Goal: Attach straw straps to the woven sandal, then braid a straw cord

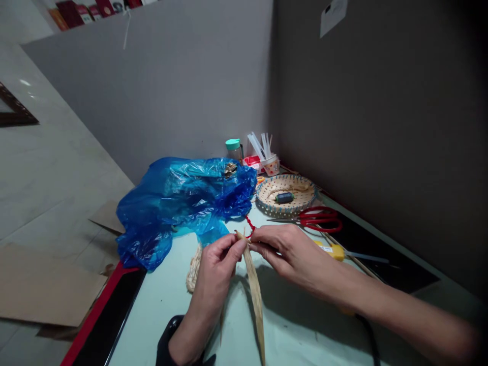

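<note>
A long tan strip that looks like dried husk [254, 292] hangs down over the table, its upper end at the fingertips of both hands. My left hand [218, 259] is closed in a pinch on that upper end. Close beside it, my right hand [284, 246] is also pinched, its fingertips meeting the strip; what exactly they grip is hidden. A thin red cord [250, 223] runs up from my right fingertips toward a blue plastic bag [183, 190]. Partly behind my left hand lies a cream braided bundle [194, 269].
Red-handled scissors [319, 219] lie beyond my right hand, near a round woven basket [263, 203] holding a dark thread spool [284, 197]. A yellow glue gun [335, 251] is behind my right wrist. A cup with white sticks [271, 165] and a teal-lidded jar [233, 147] stand by the partition [198, 86].
</note>
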A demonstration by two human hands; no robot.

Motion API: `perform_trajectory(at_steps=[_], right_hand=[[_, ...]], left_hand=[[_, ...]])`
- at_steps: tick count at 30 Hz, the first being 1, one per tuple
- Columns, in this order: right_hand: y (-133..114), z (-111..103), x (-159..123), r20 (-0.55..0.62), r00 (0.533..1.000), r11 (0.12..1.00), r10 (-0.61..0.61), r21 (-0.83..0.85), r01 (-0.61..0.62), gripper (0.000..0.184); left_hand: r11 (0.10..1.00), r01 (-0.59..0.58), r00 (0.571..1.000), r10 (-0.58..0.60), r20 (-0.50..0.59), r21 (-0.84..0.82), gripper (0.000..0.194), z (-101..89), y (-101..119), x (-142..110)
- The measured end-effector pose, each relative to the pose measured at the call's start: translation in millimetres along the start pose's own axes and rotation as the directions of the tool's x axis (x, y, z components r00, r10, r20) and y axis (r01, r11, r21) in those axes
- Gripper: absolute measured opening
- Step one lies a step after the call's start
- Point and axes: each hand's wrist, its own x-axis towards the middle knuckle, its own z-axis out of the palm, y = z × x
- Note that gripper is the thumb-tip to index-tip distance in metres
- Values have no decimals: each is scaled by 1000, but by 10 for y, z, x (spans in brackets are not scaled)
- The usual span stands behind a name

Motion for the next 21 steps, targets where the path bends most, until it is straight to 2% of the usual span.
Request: perform_trajectory(at_steps=[4,7,10,14,16,18,21], right_hand=[[-3,8,11,19,997,996,70,49,-71,22],[-14,31,5,75,988,982,134,124,-143,22],[-36,45,-7,137,979,974,152,145,-172,20],[-73,32,-3,109,981,980,159,104,-170,21],[-79,31,9,115,978,964,176,179,-195,15],[-75,39,24,181,968,904,176,358,-232,10],[-66,47,39,311,940,725,141,614,-312,15]], left_hand=[[1000,-6,1000,5,-31,-27,31,2,-35,11],[998,-61,993,63,-96,26,27,13,-42,-2],[993,-95,989,102,-104,70,29,19,-27,-21],[993,-100,985,108,-132,69,25,14,-21,-28],[992,-109,983,117,-143,62,22,12,-26,-29],[992,-114,983,121,-138,55,22,16,-27,-30],[990,-119,983,129,-127,80,22,32,-9,-31]])
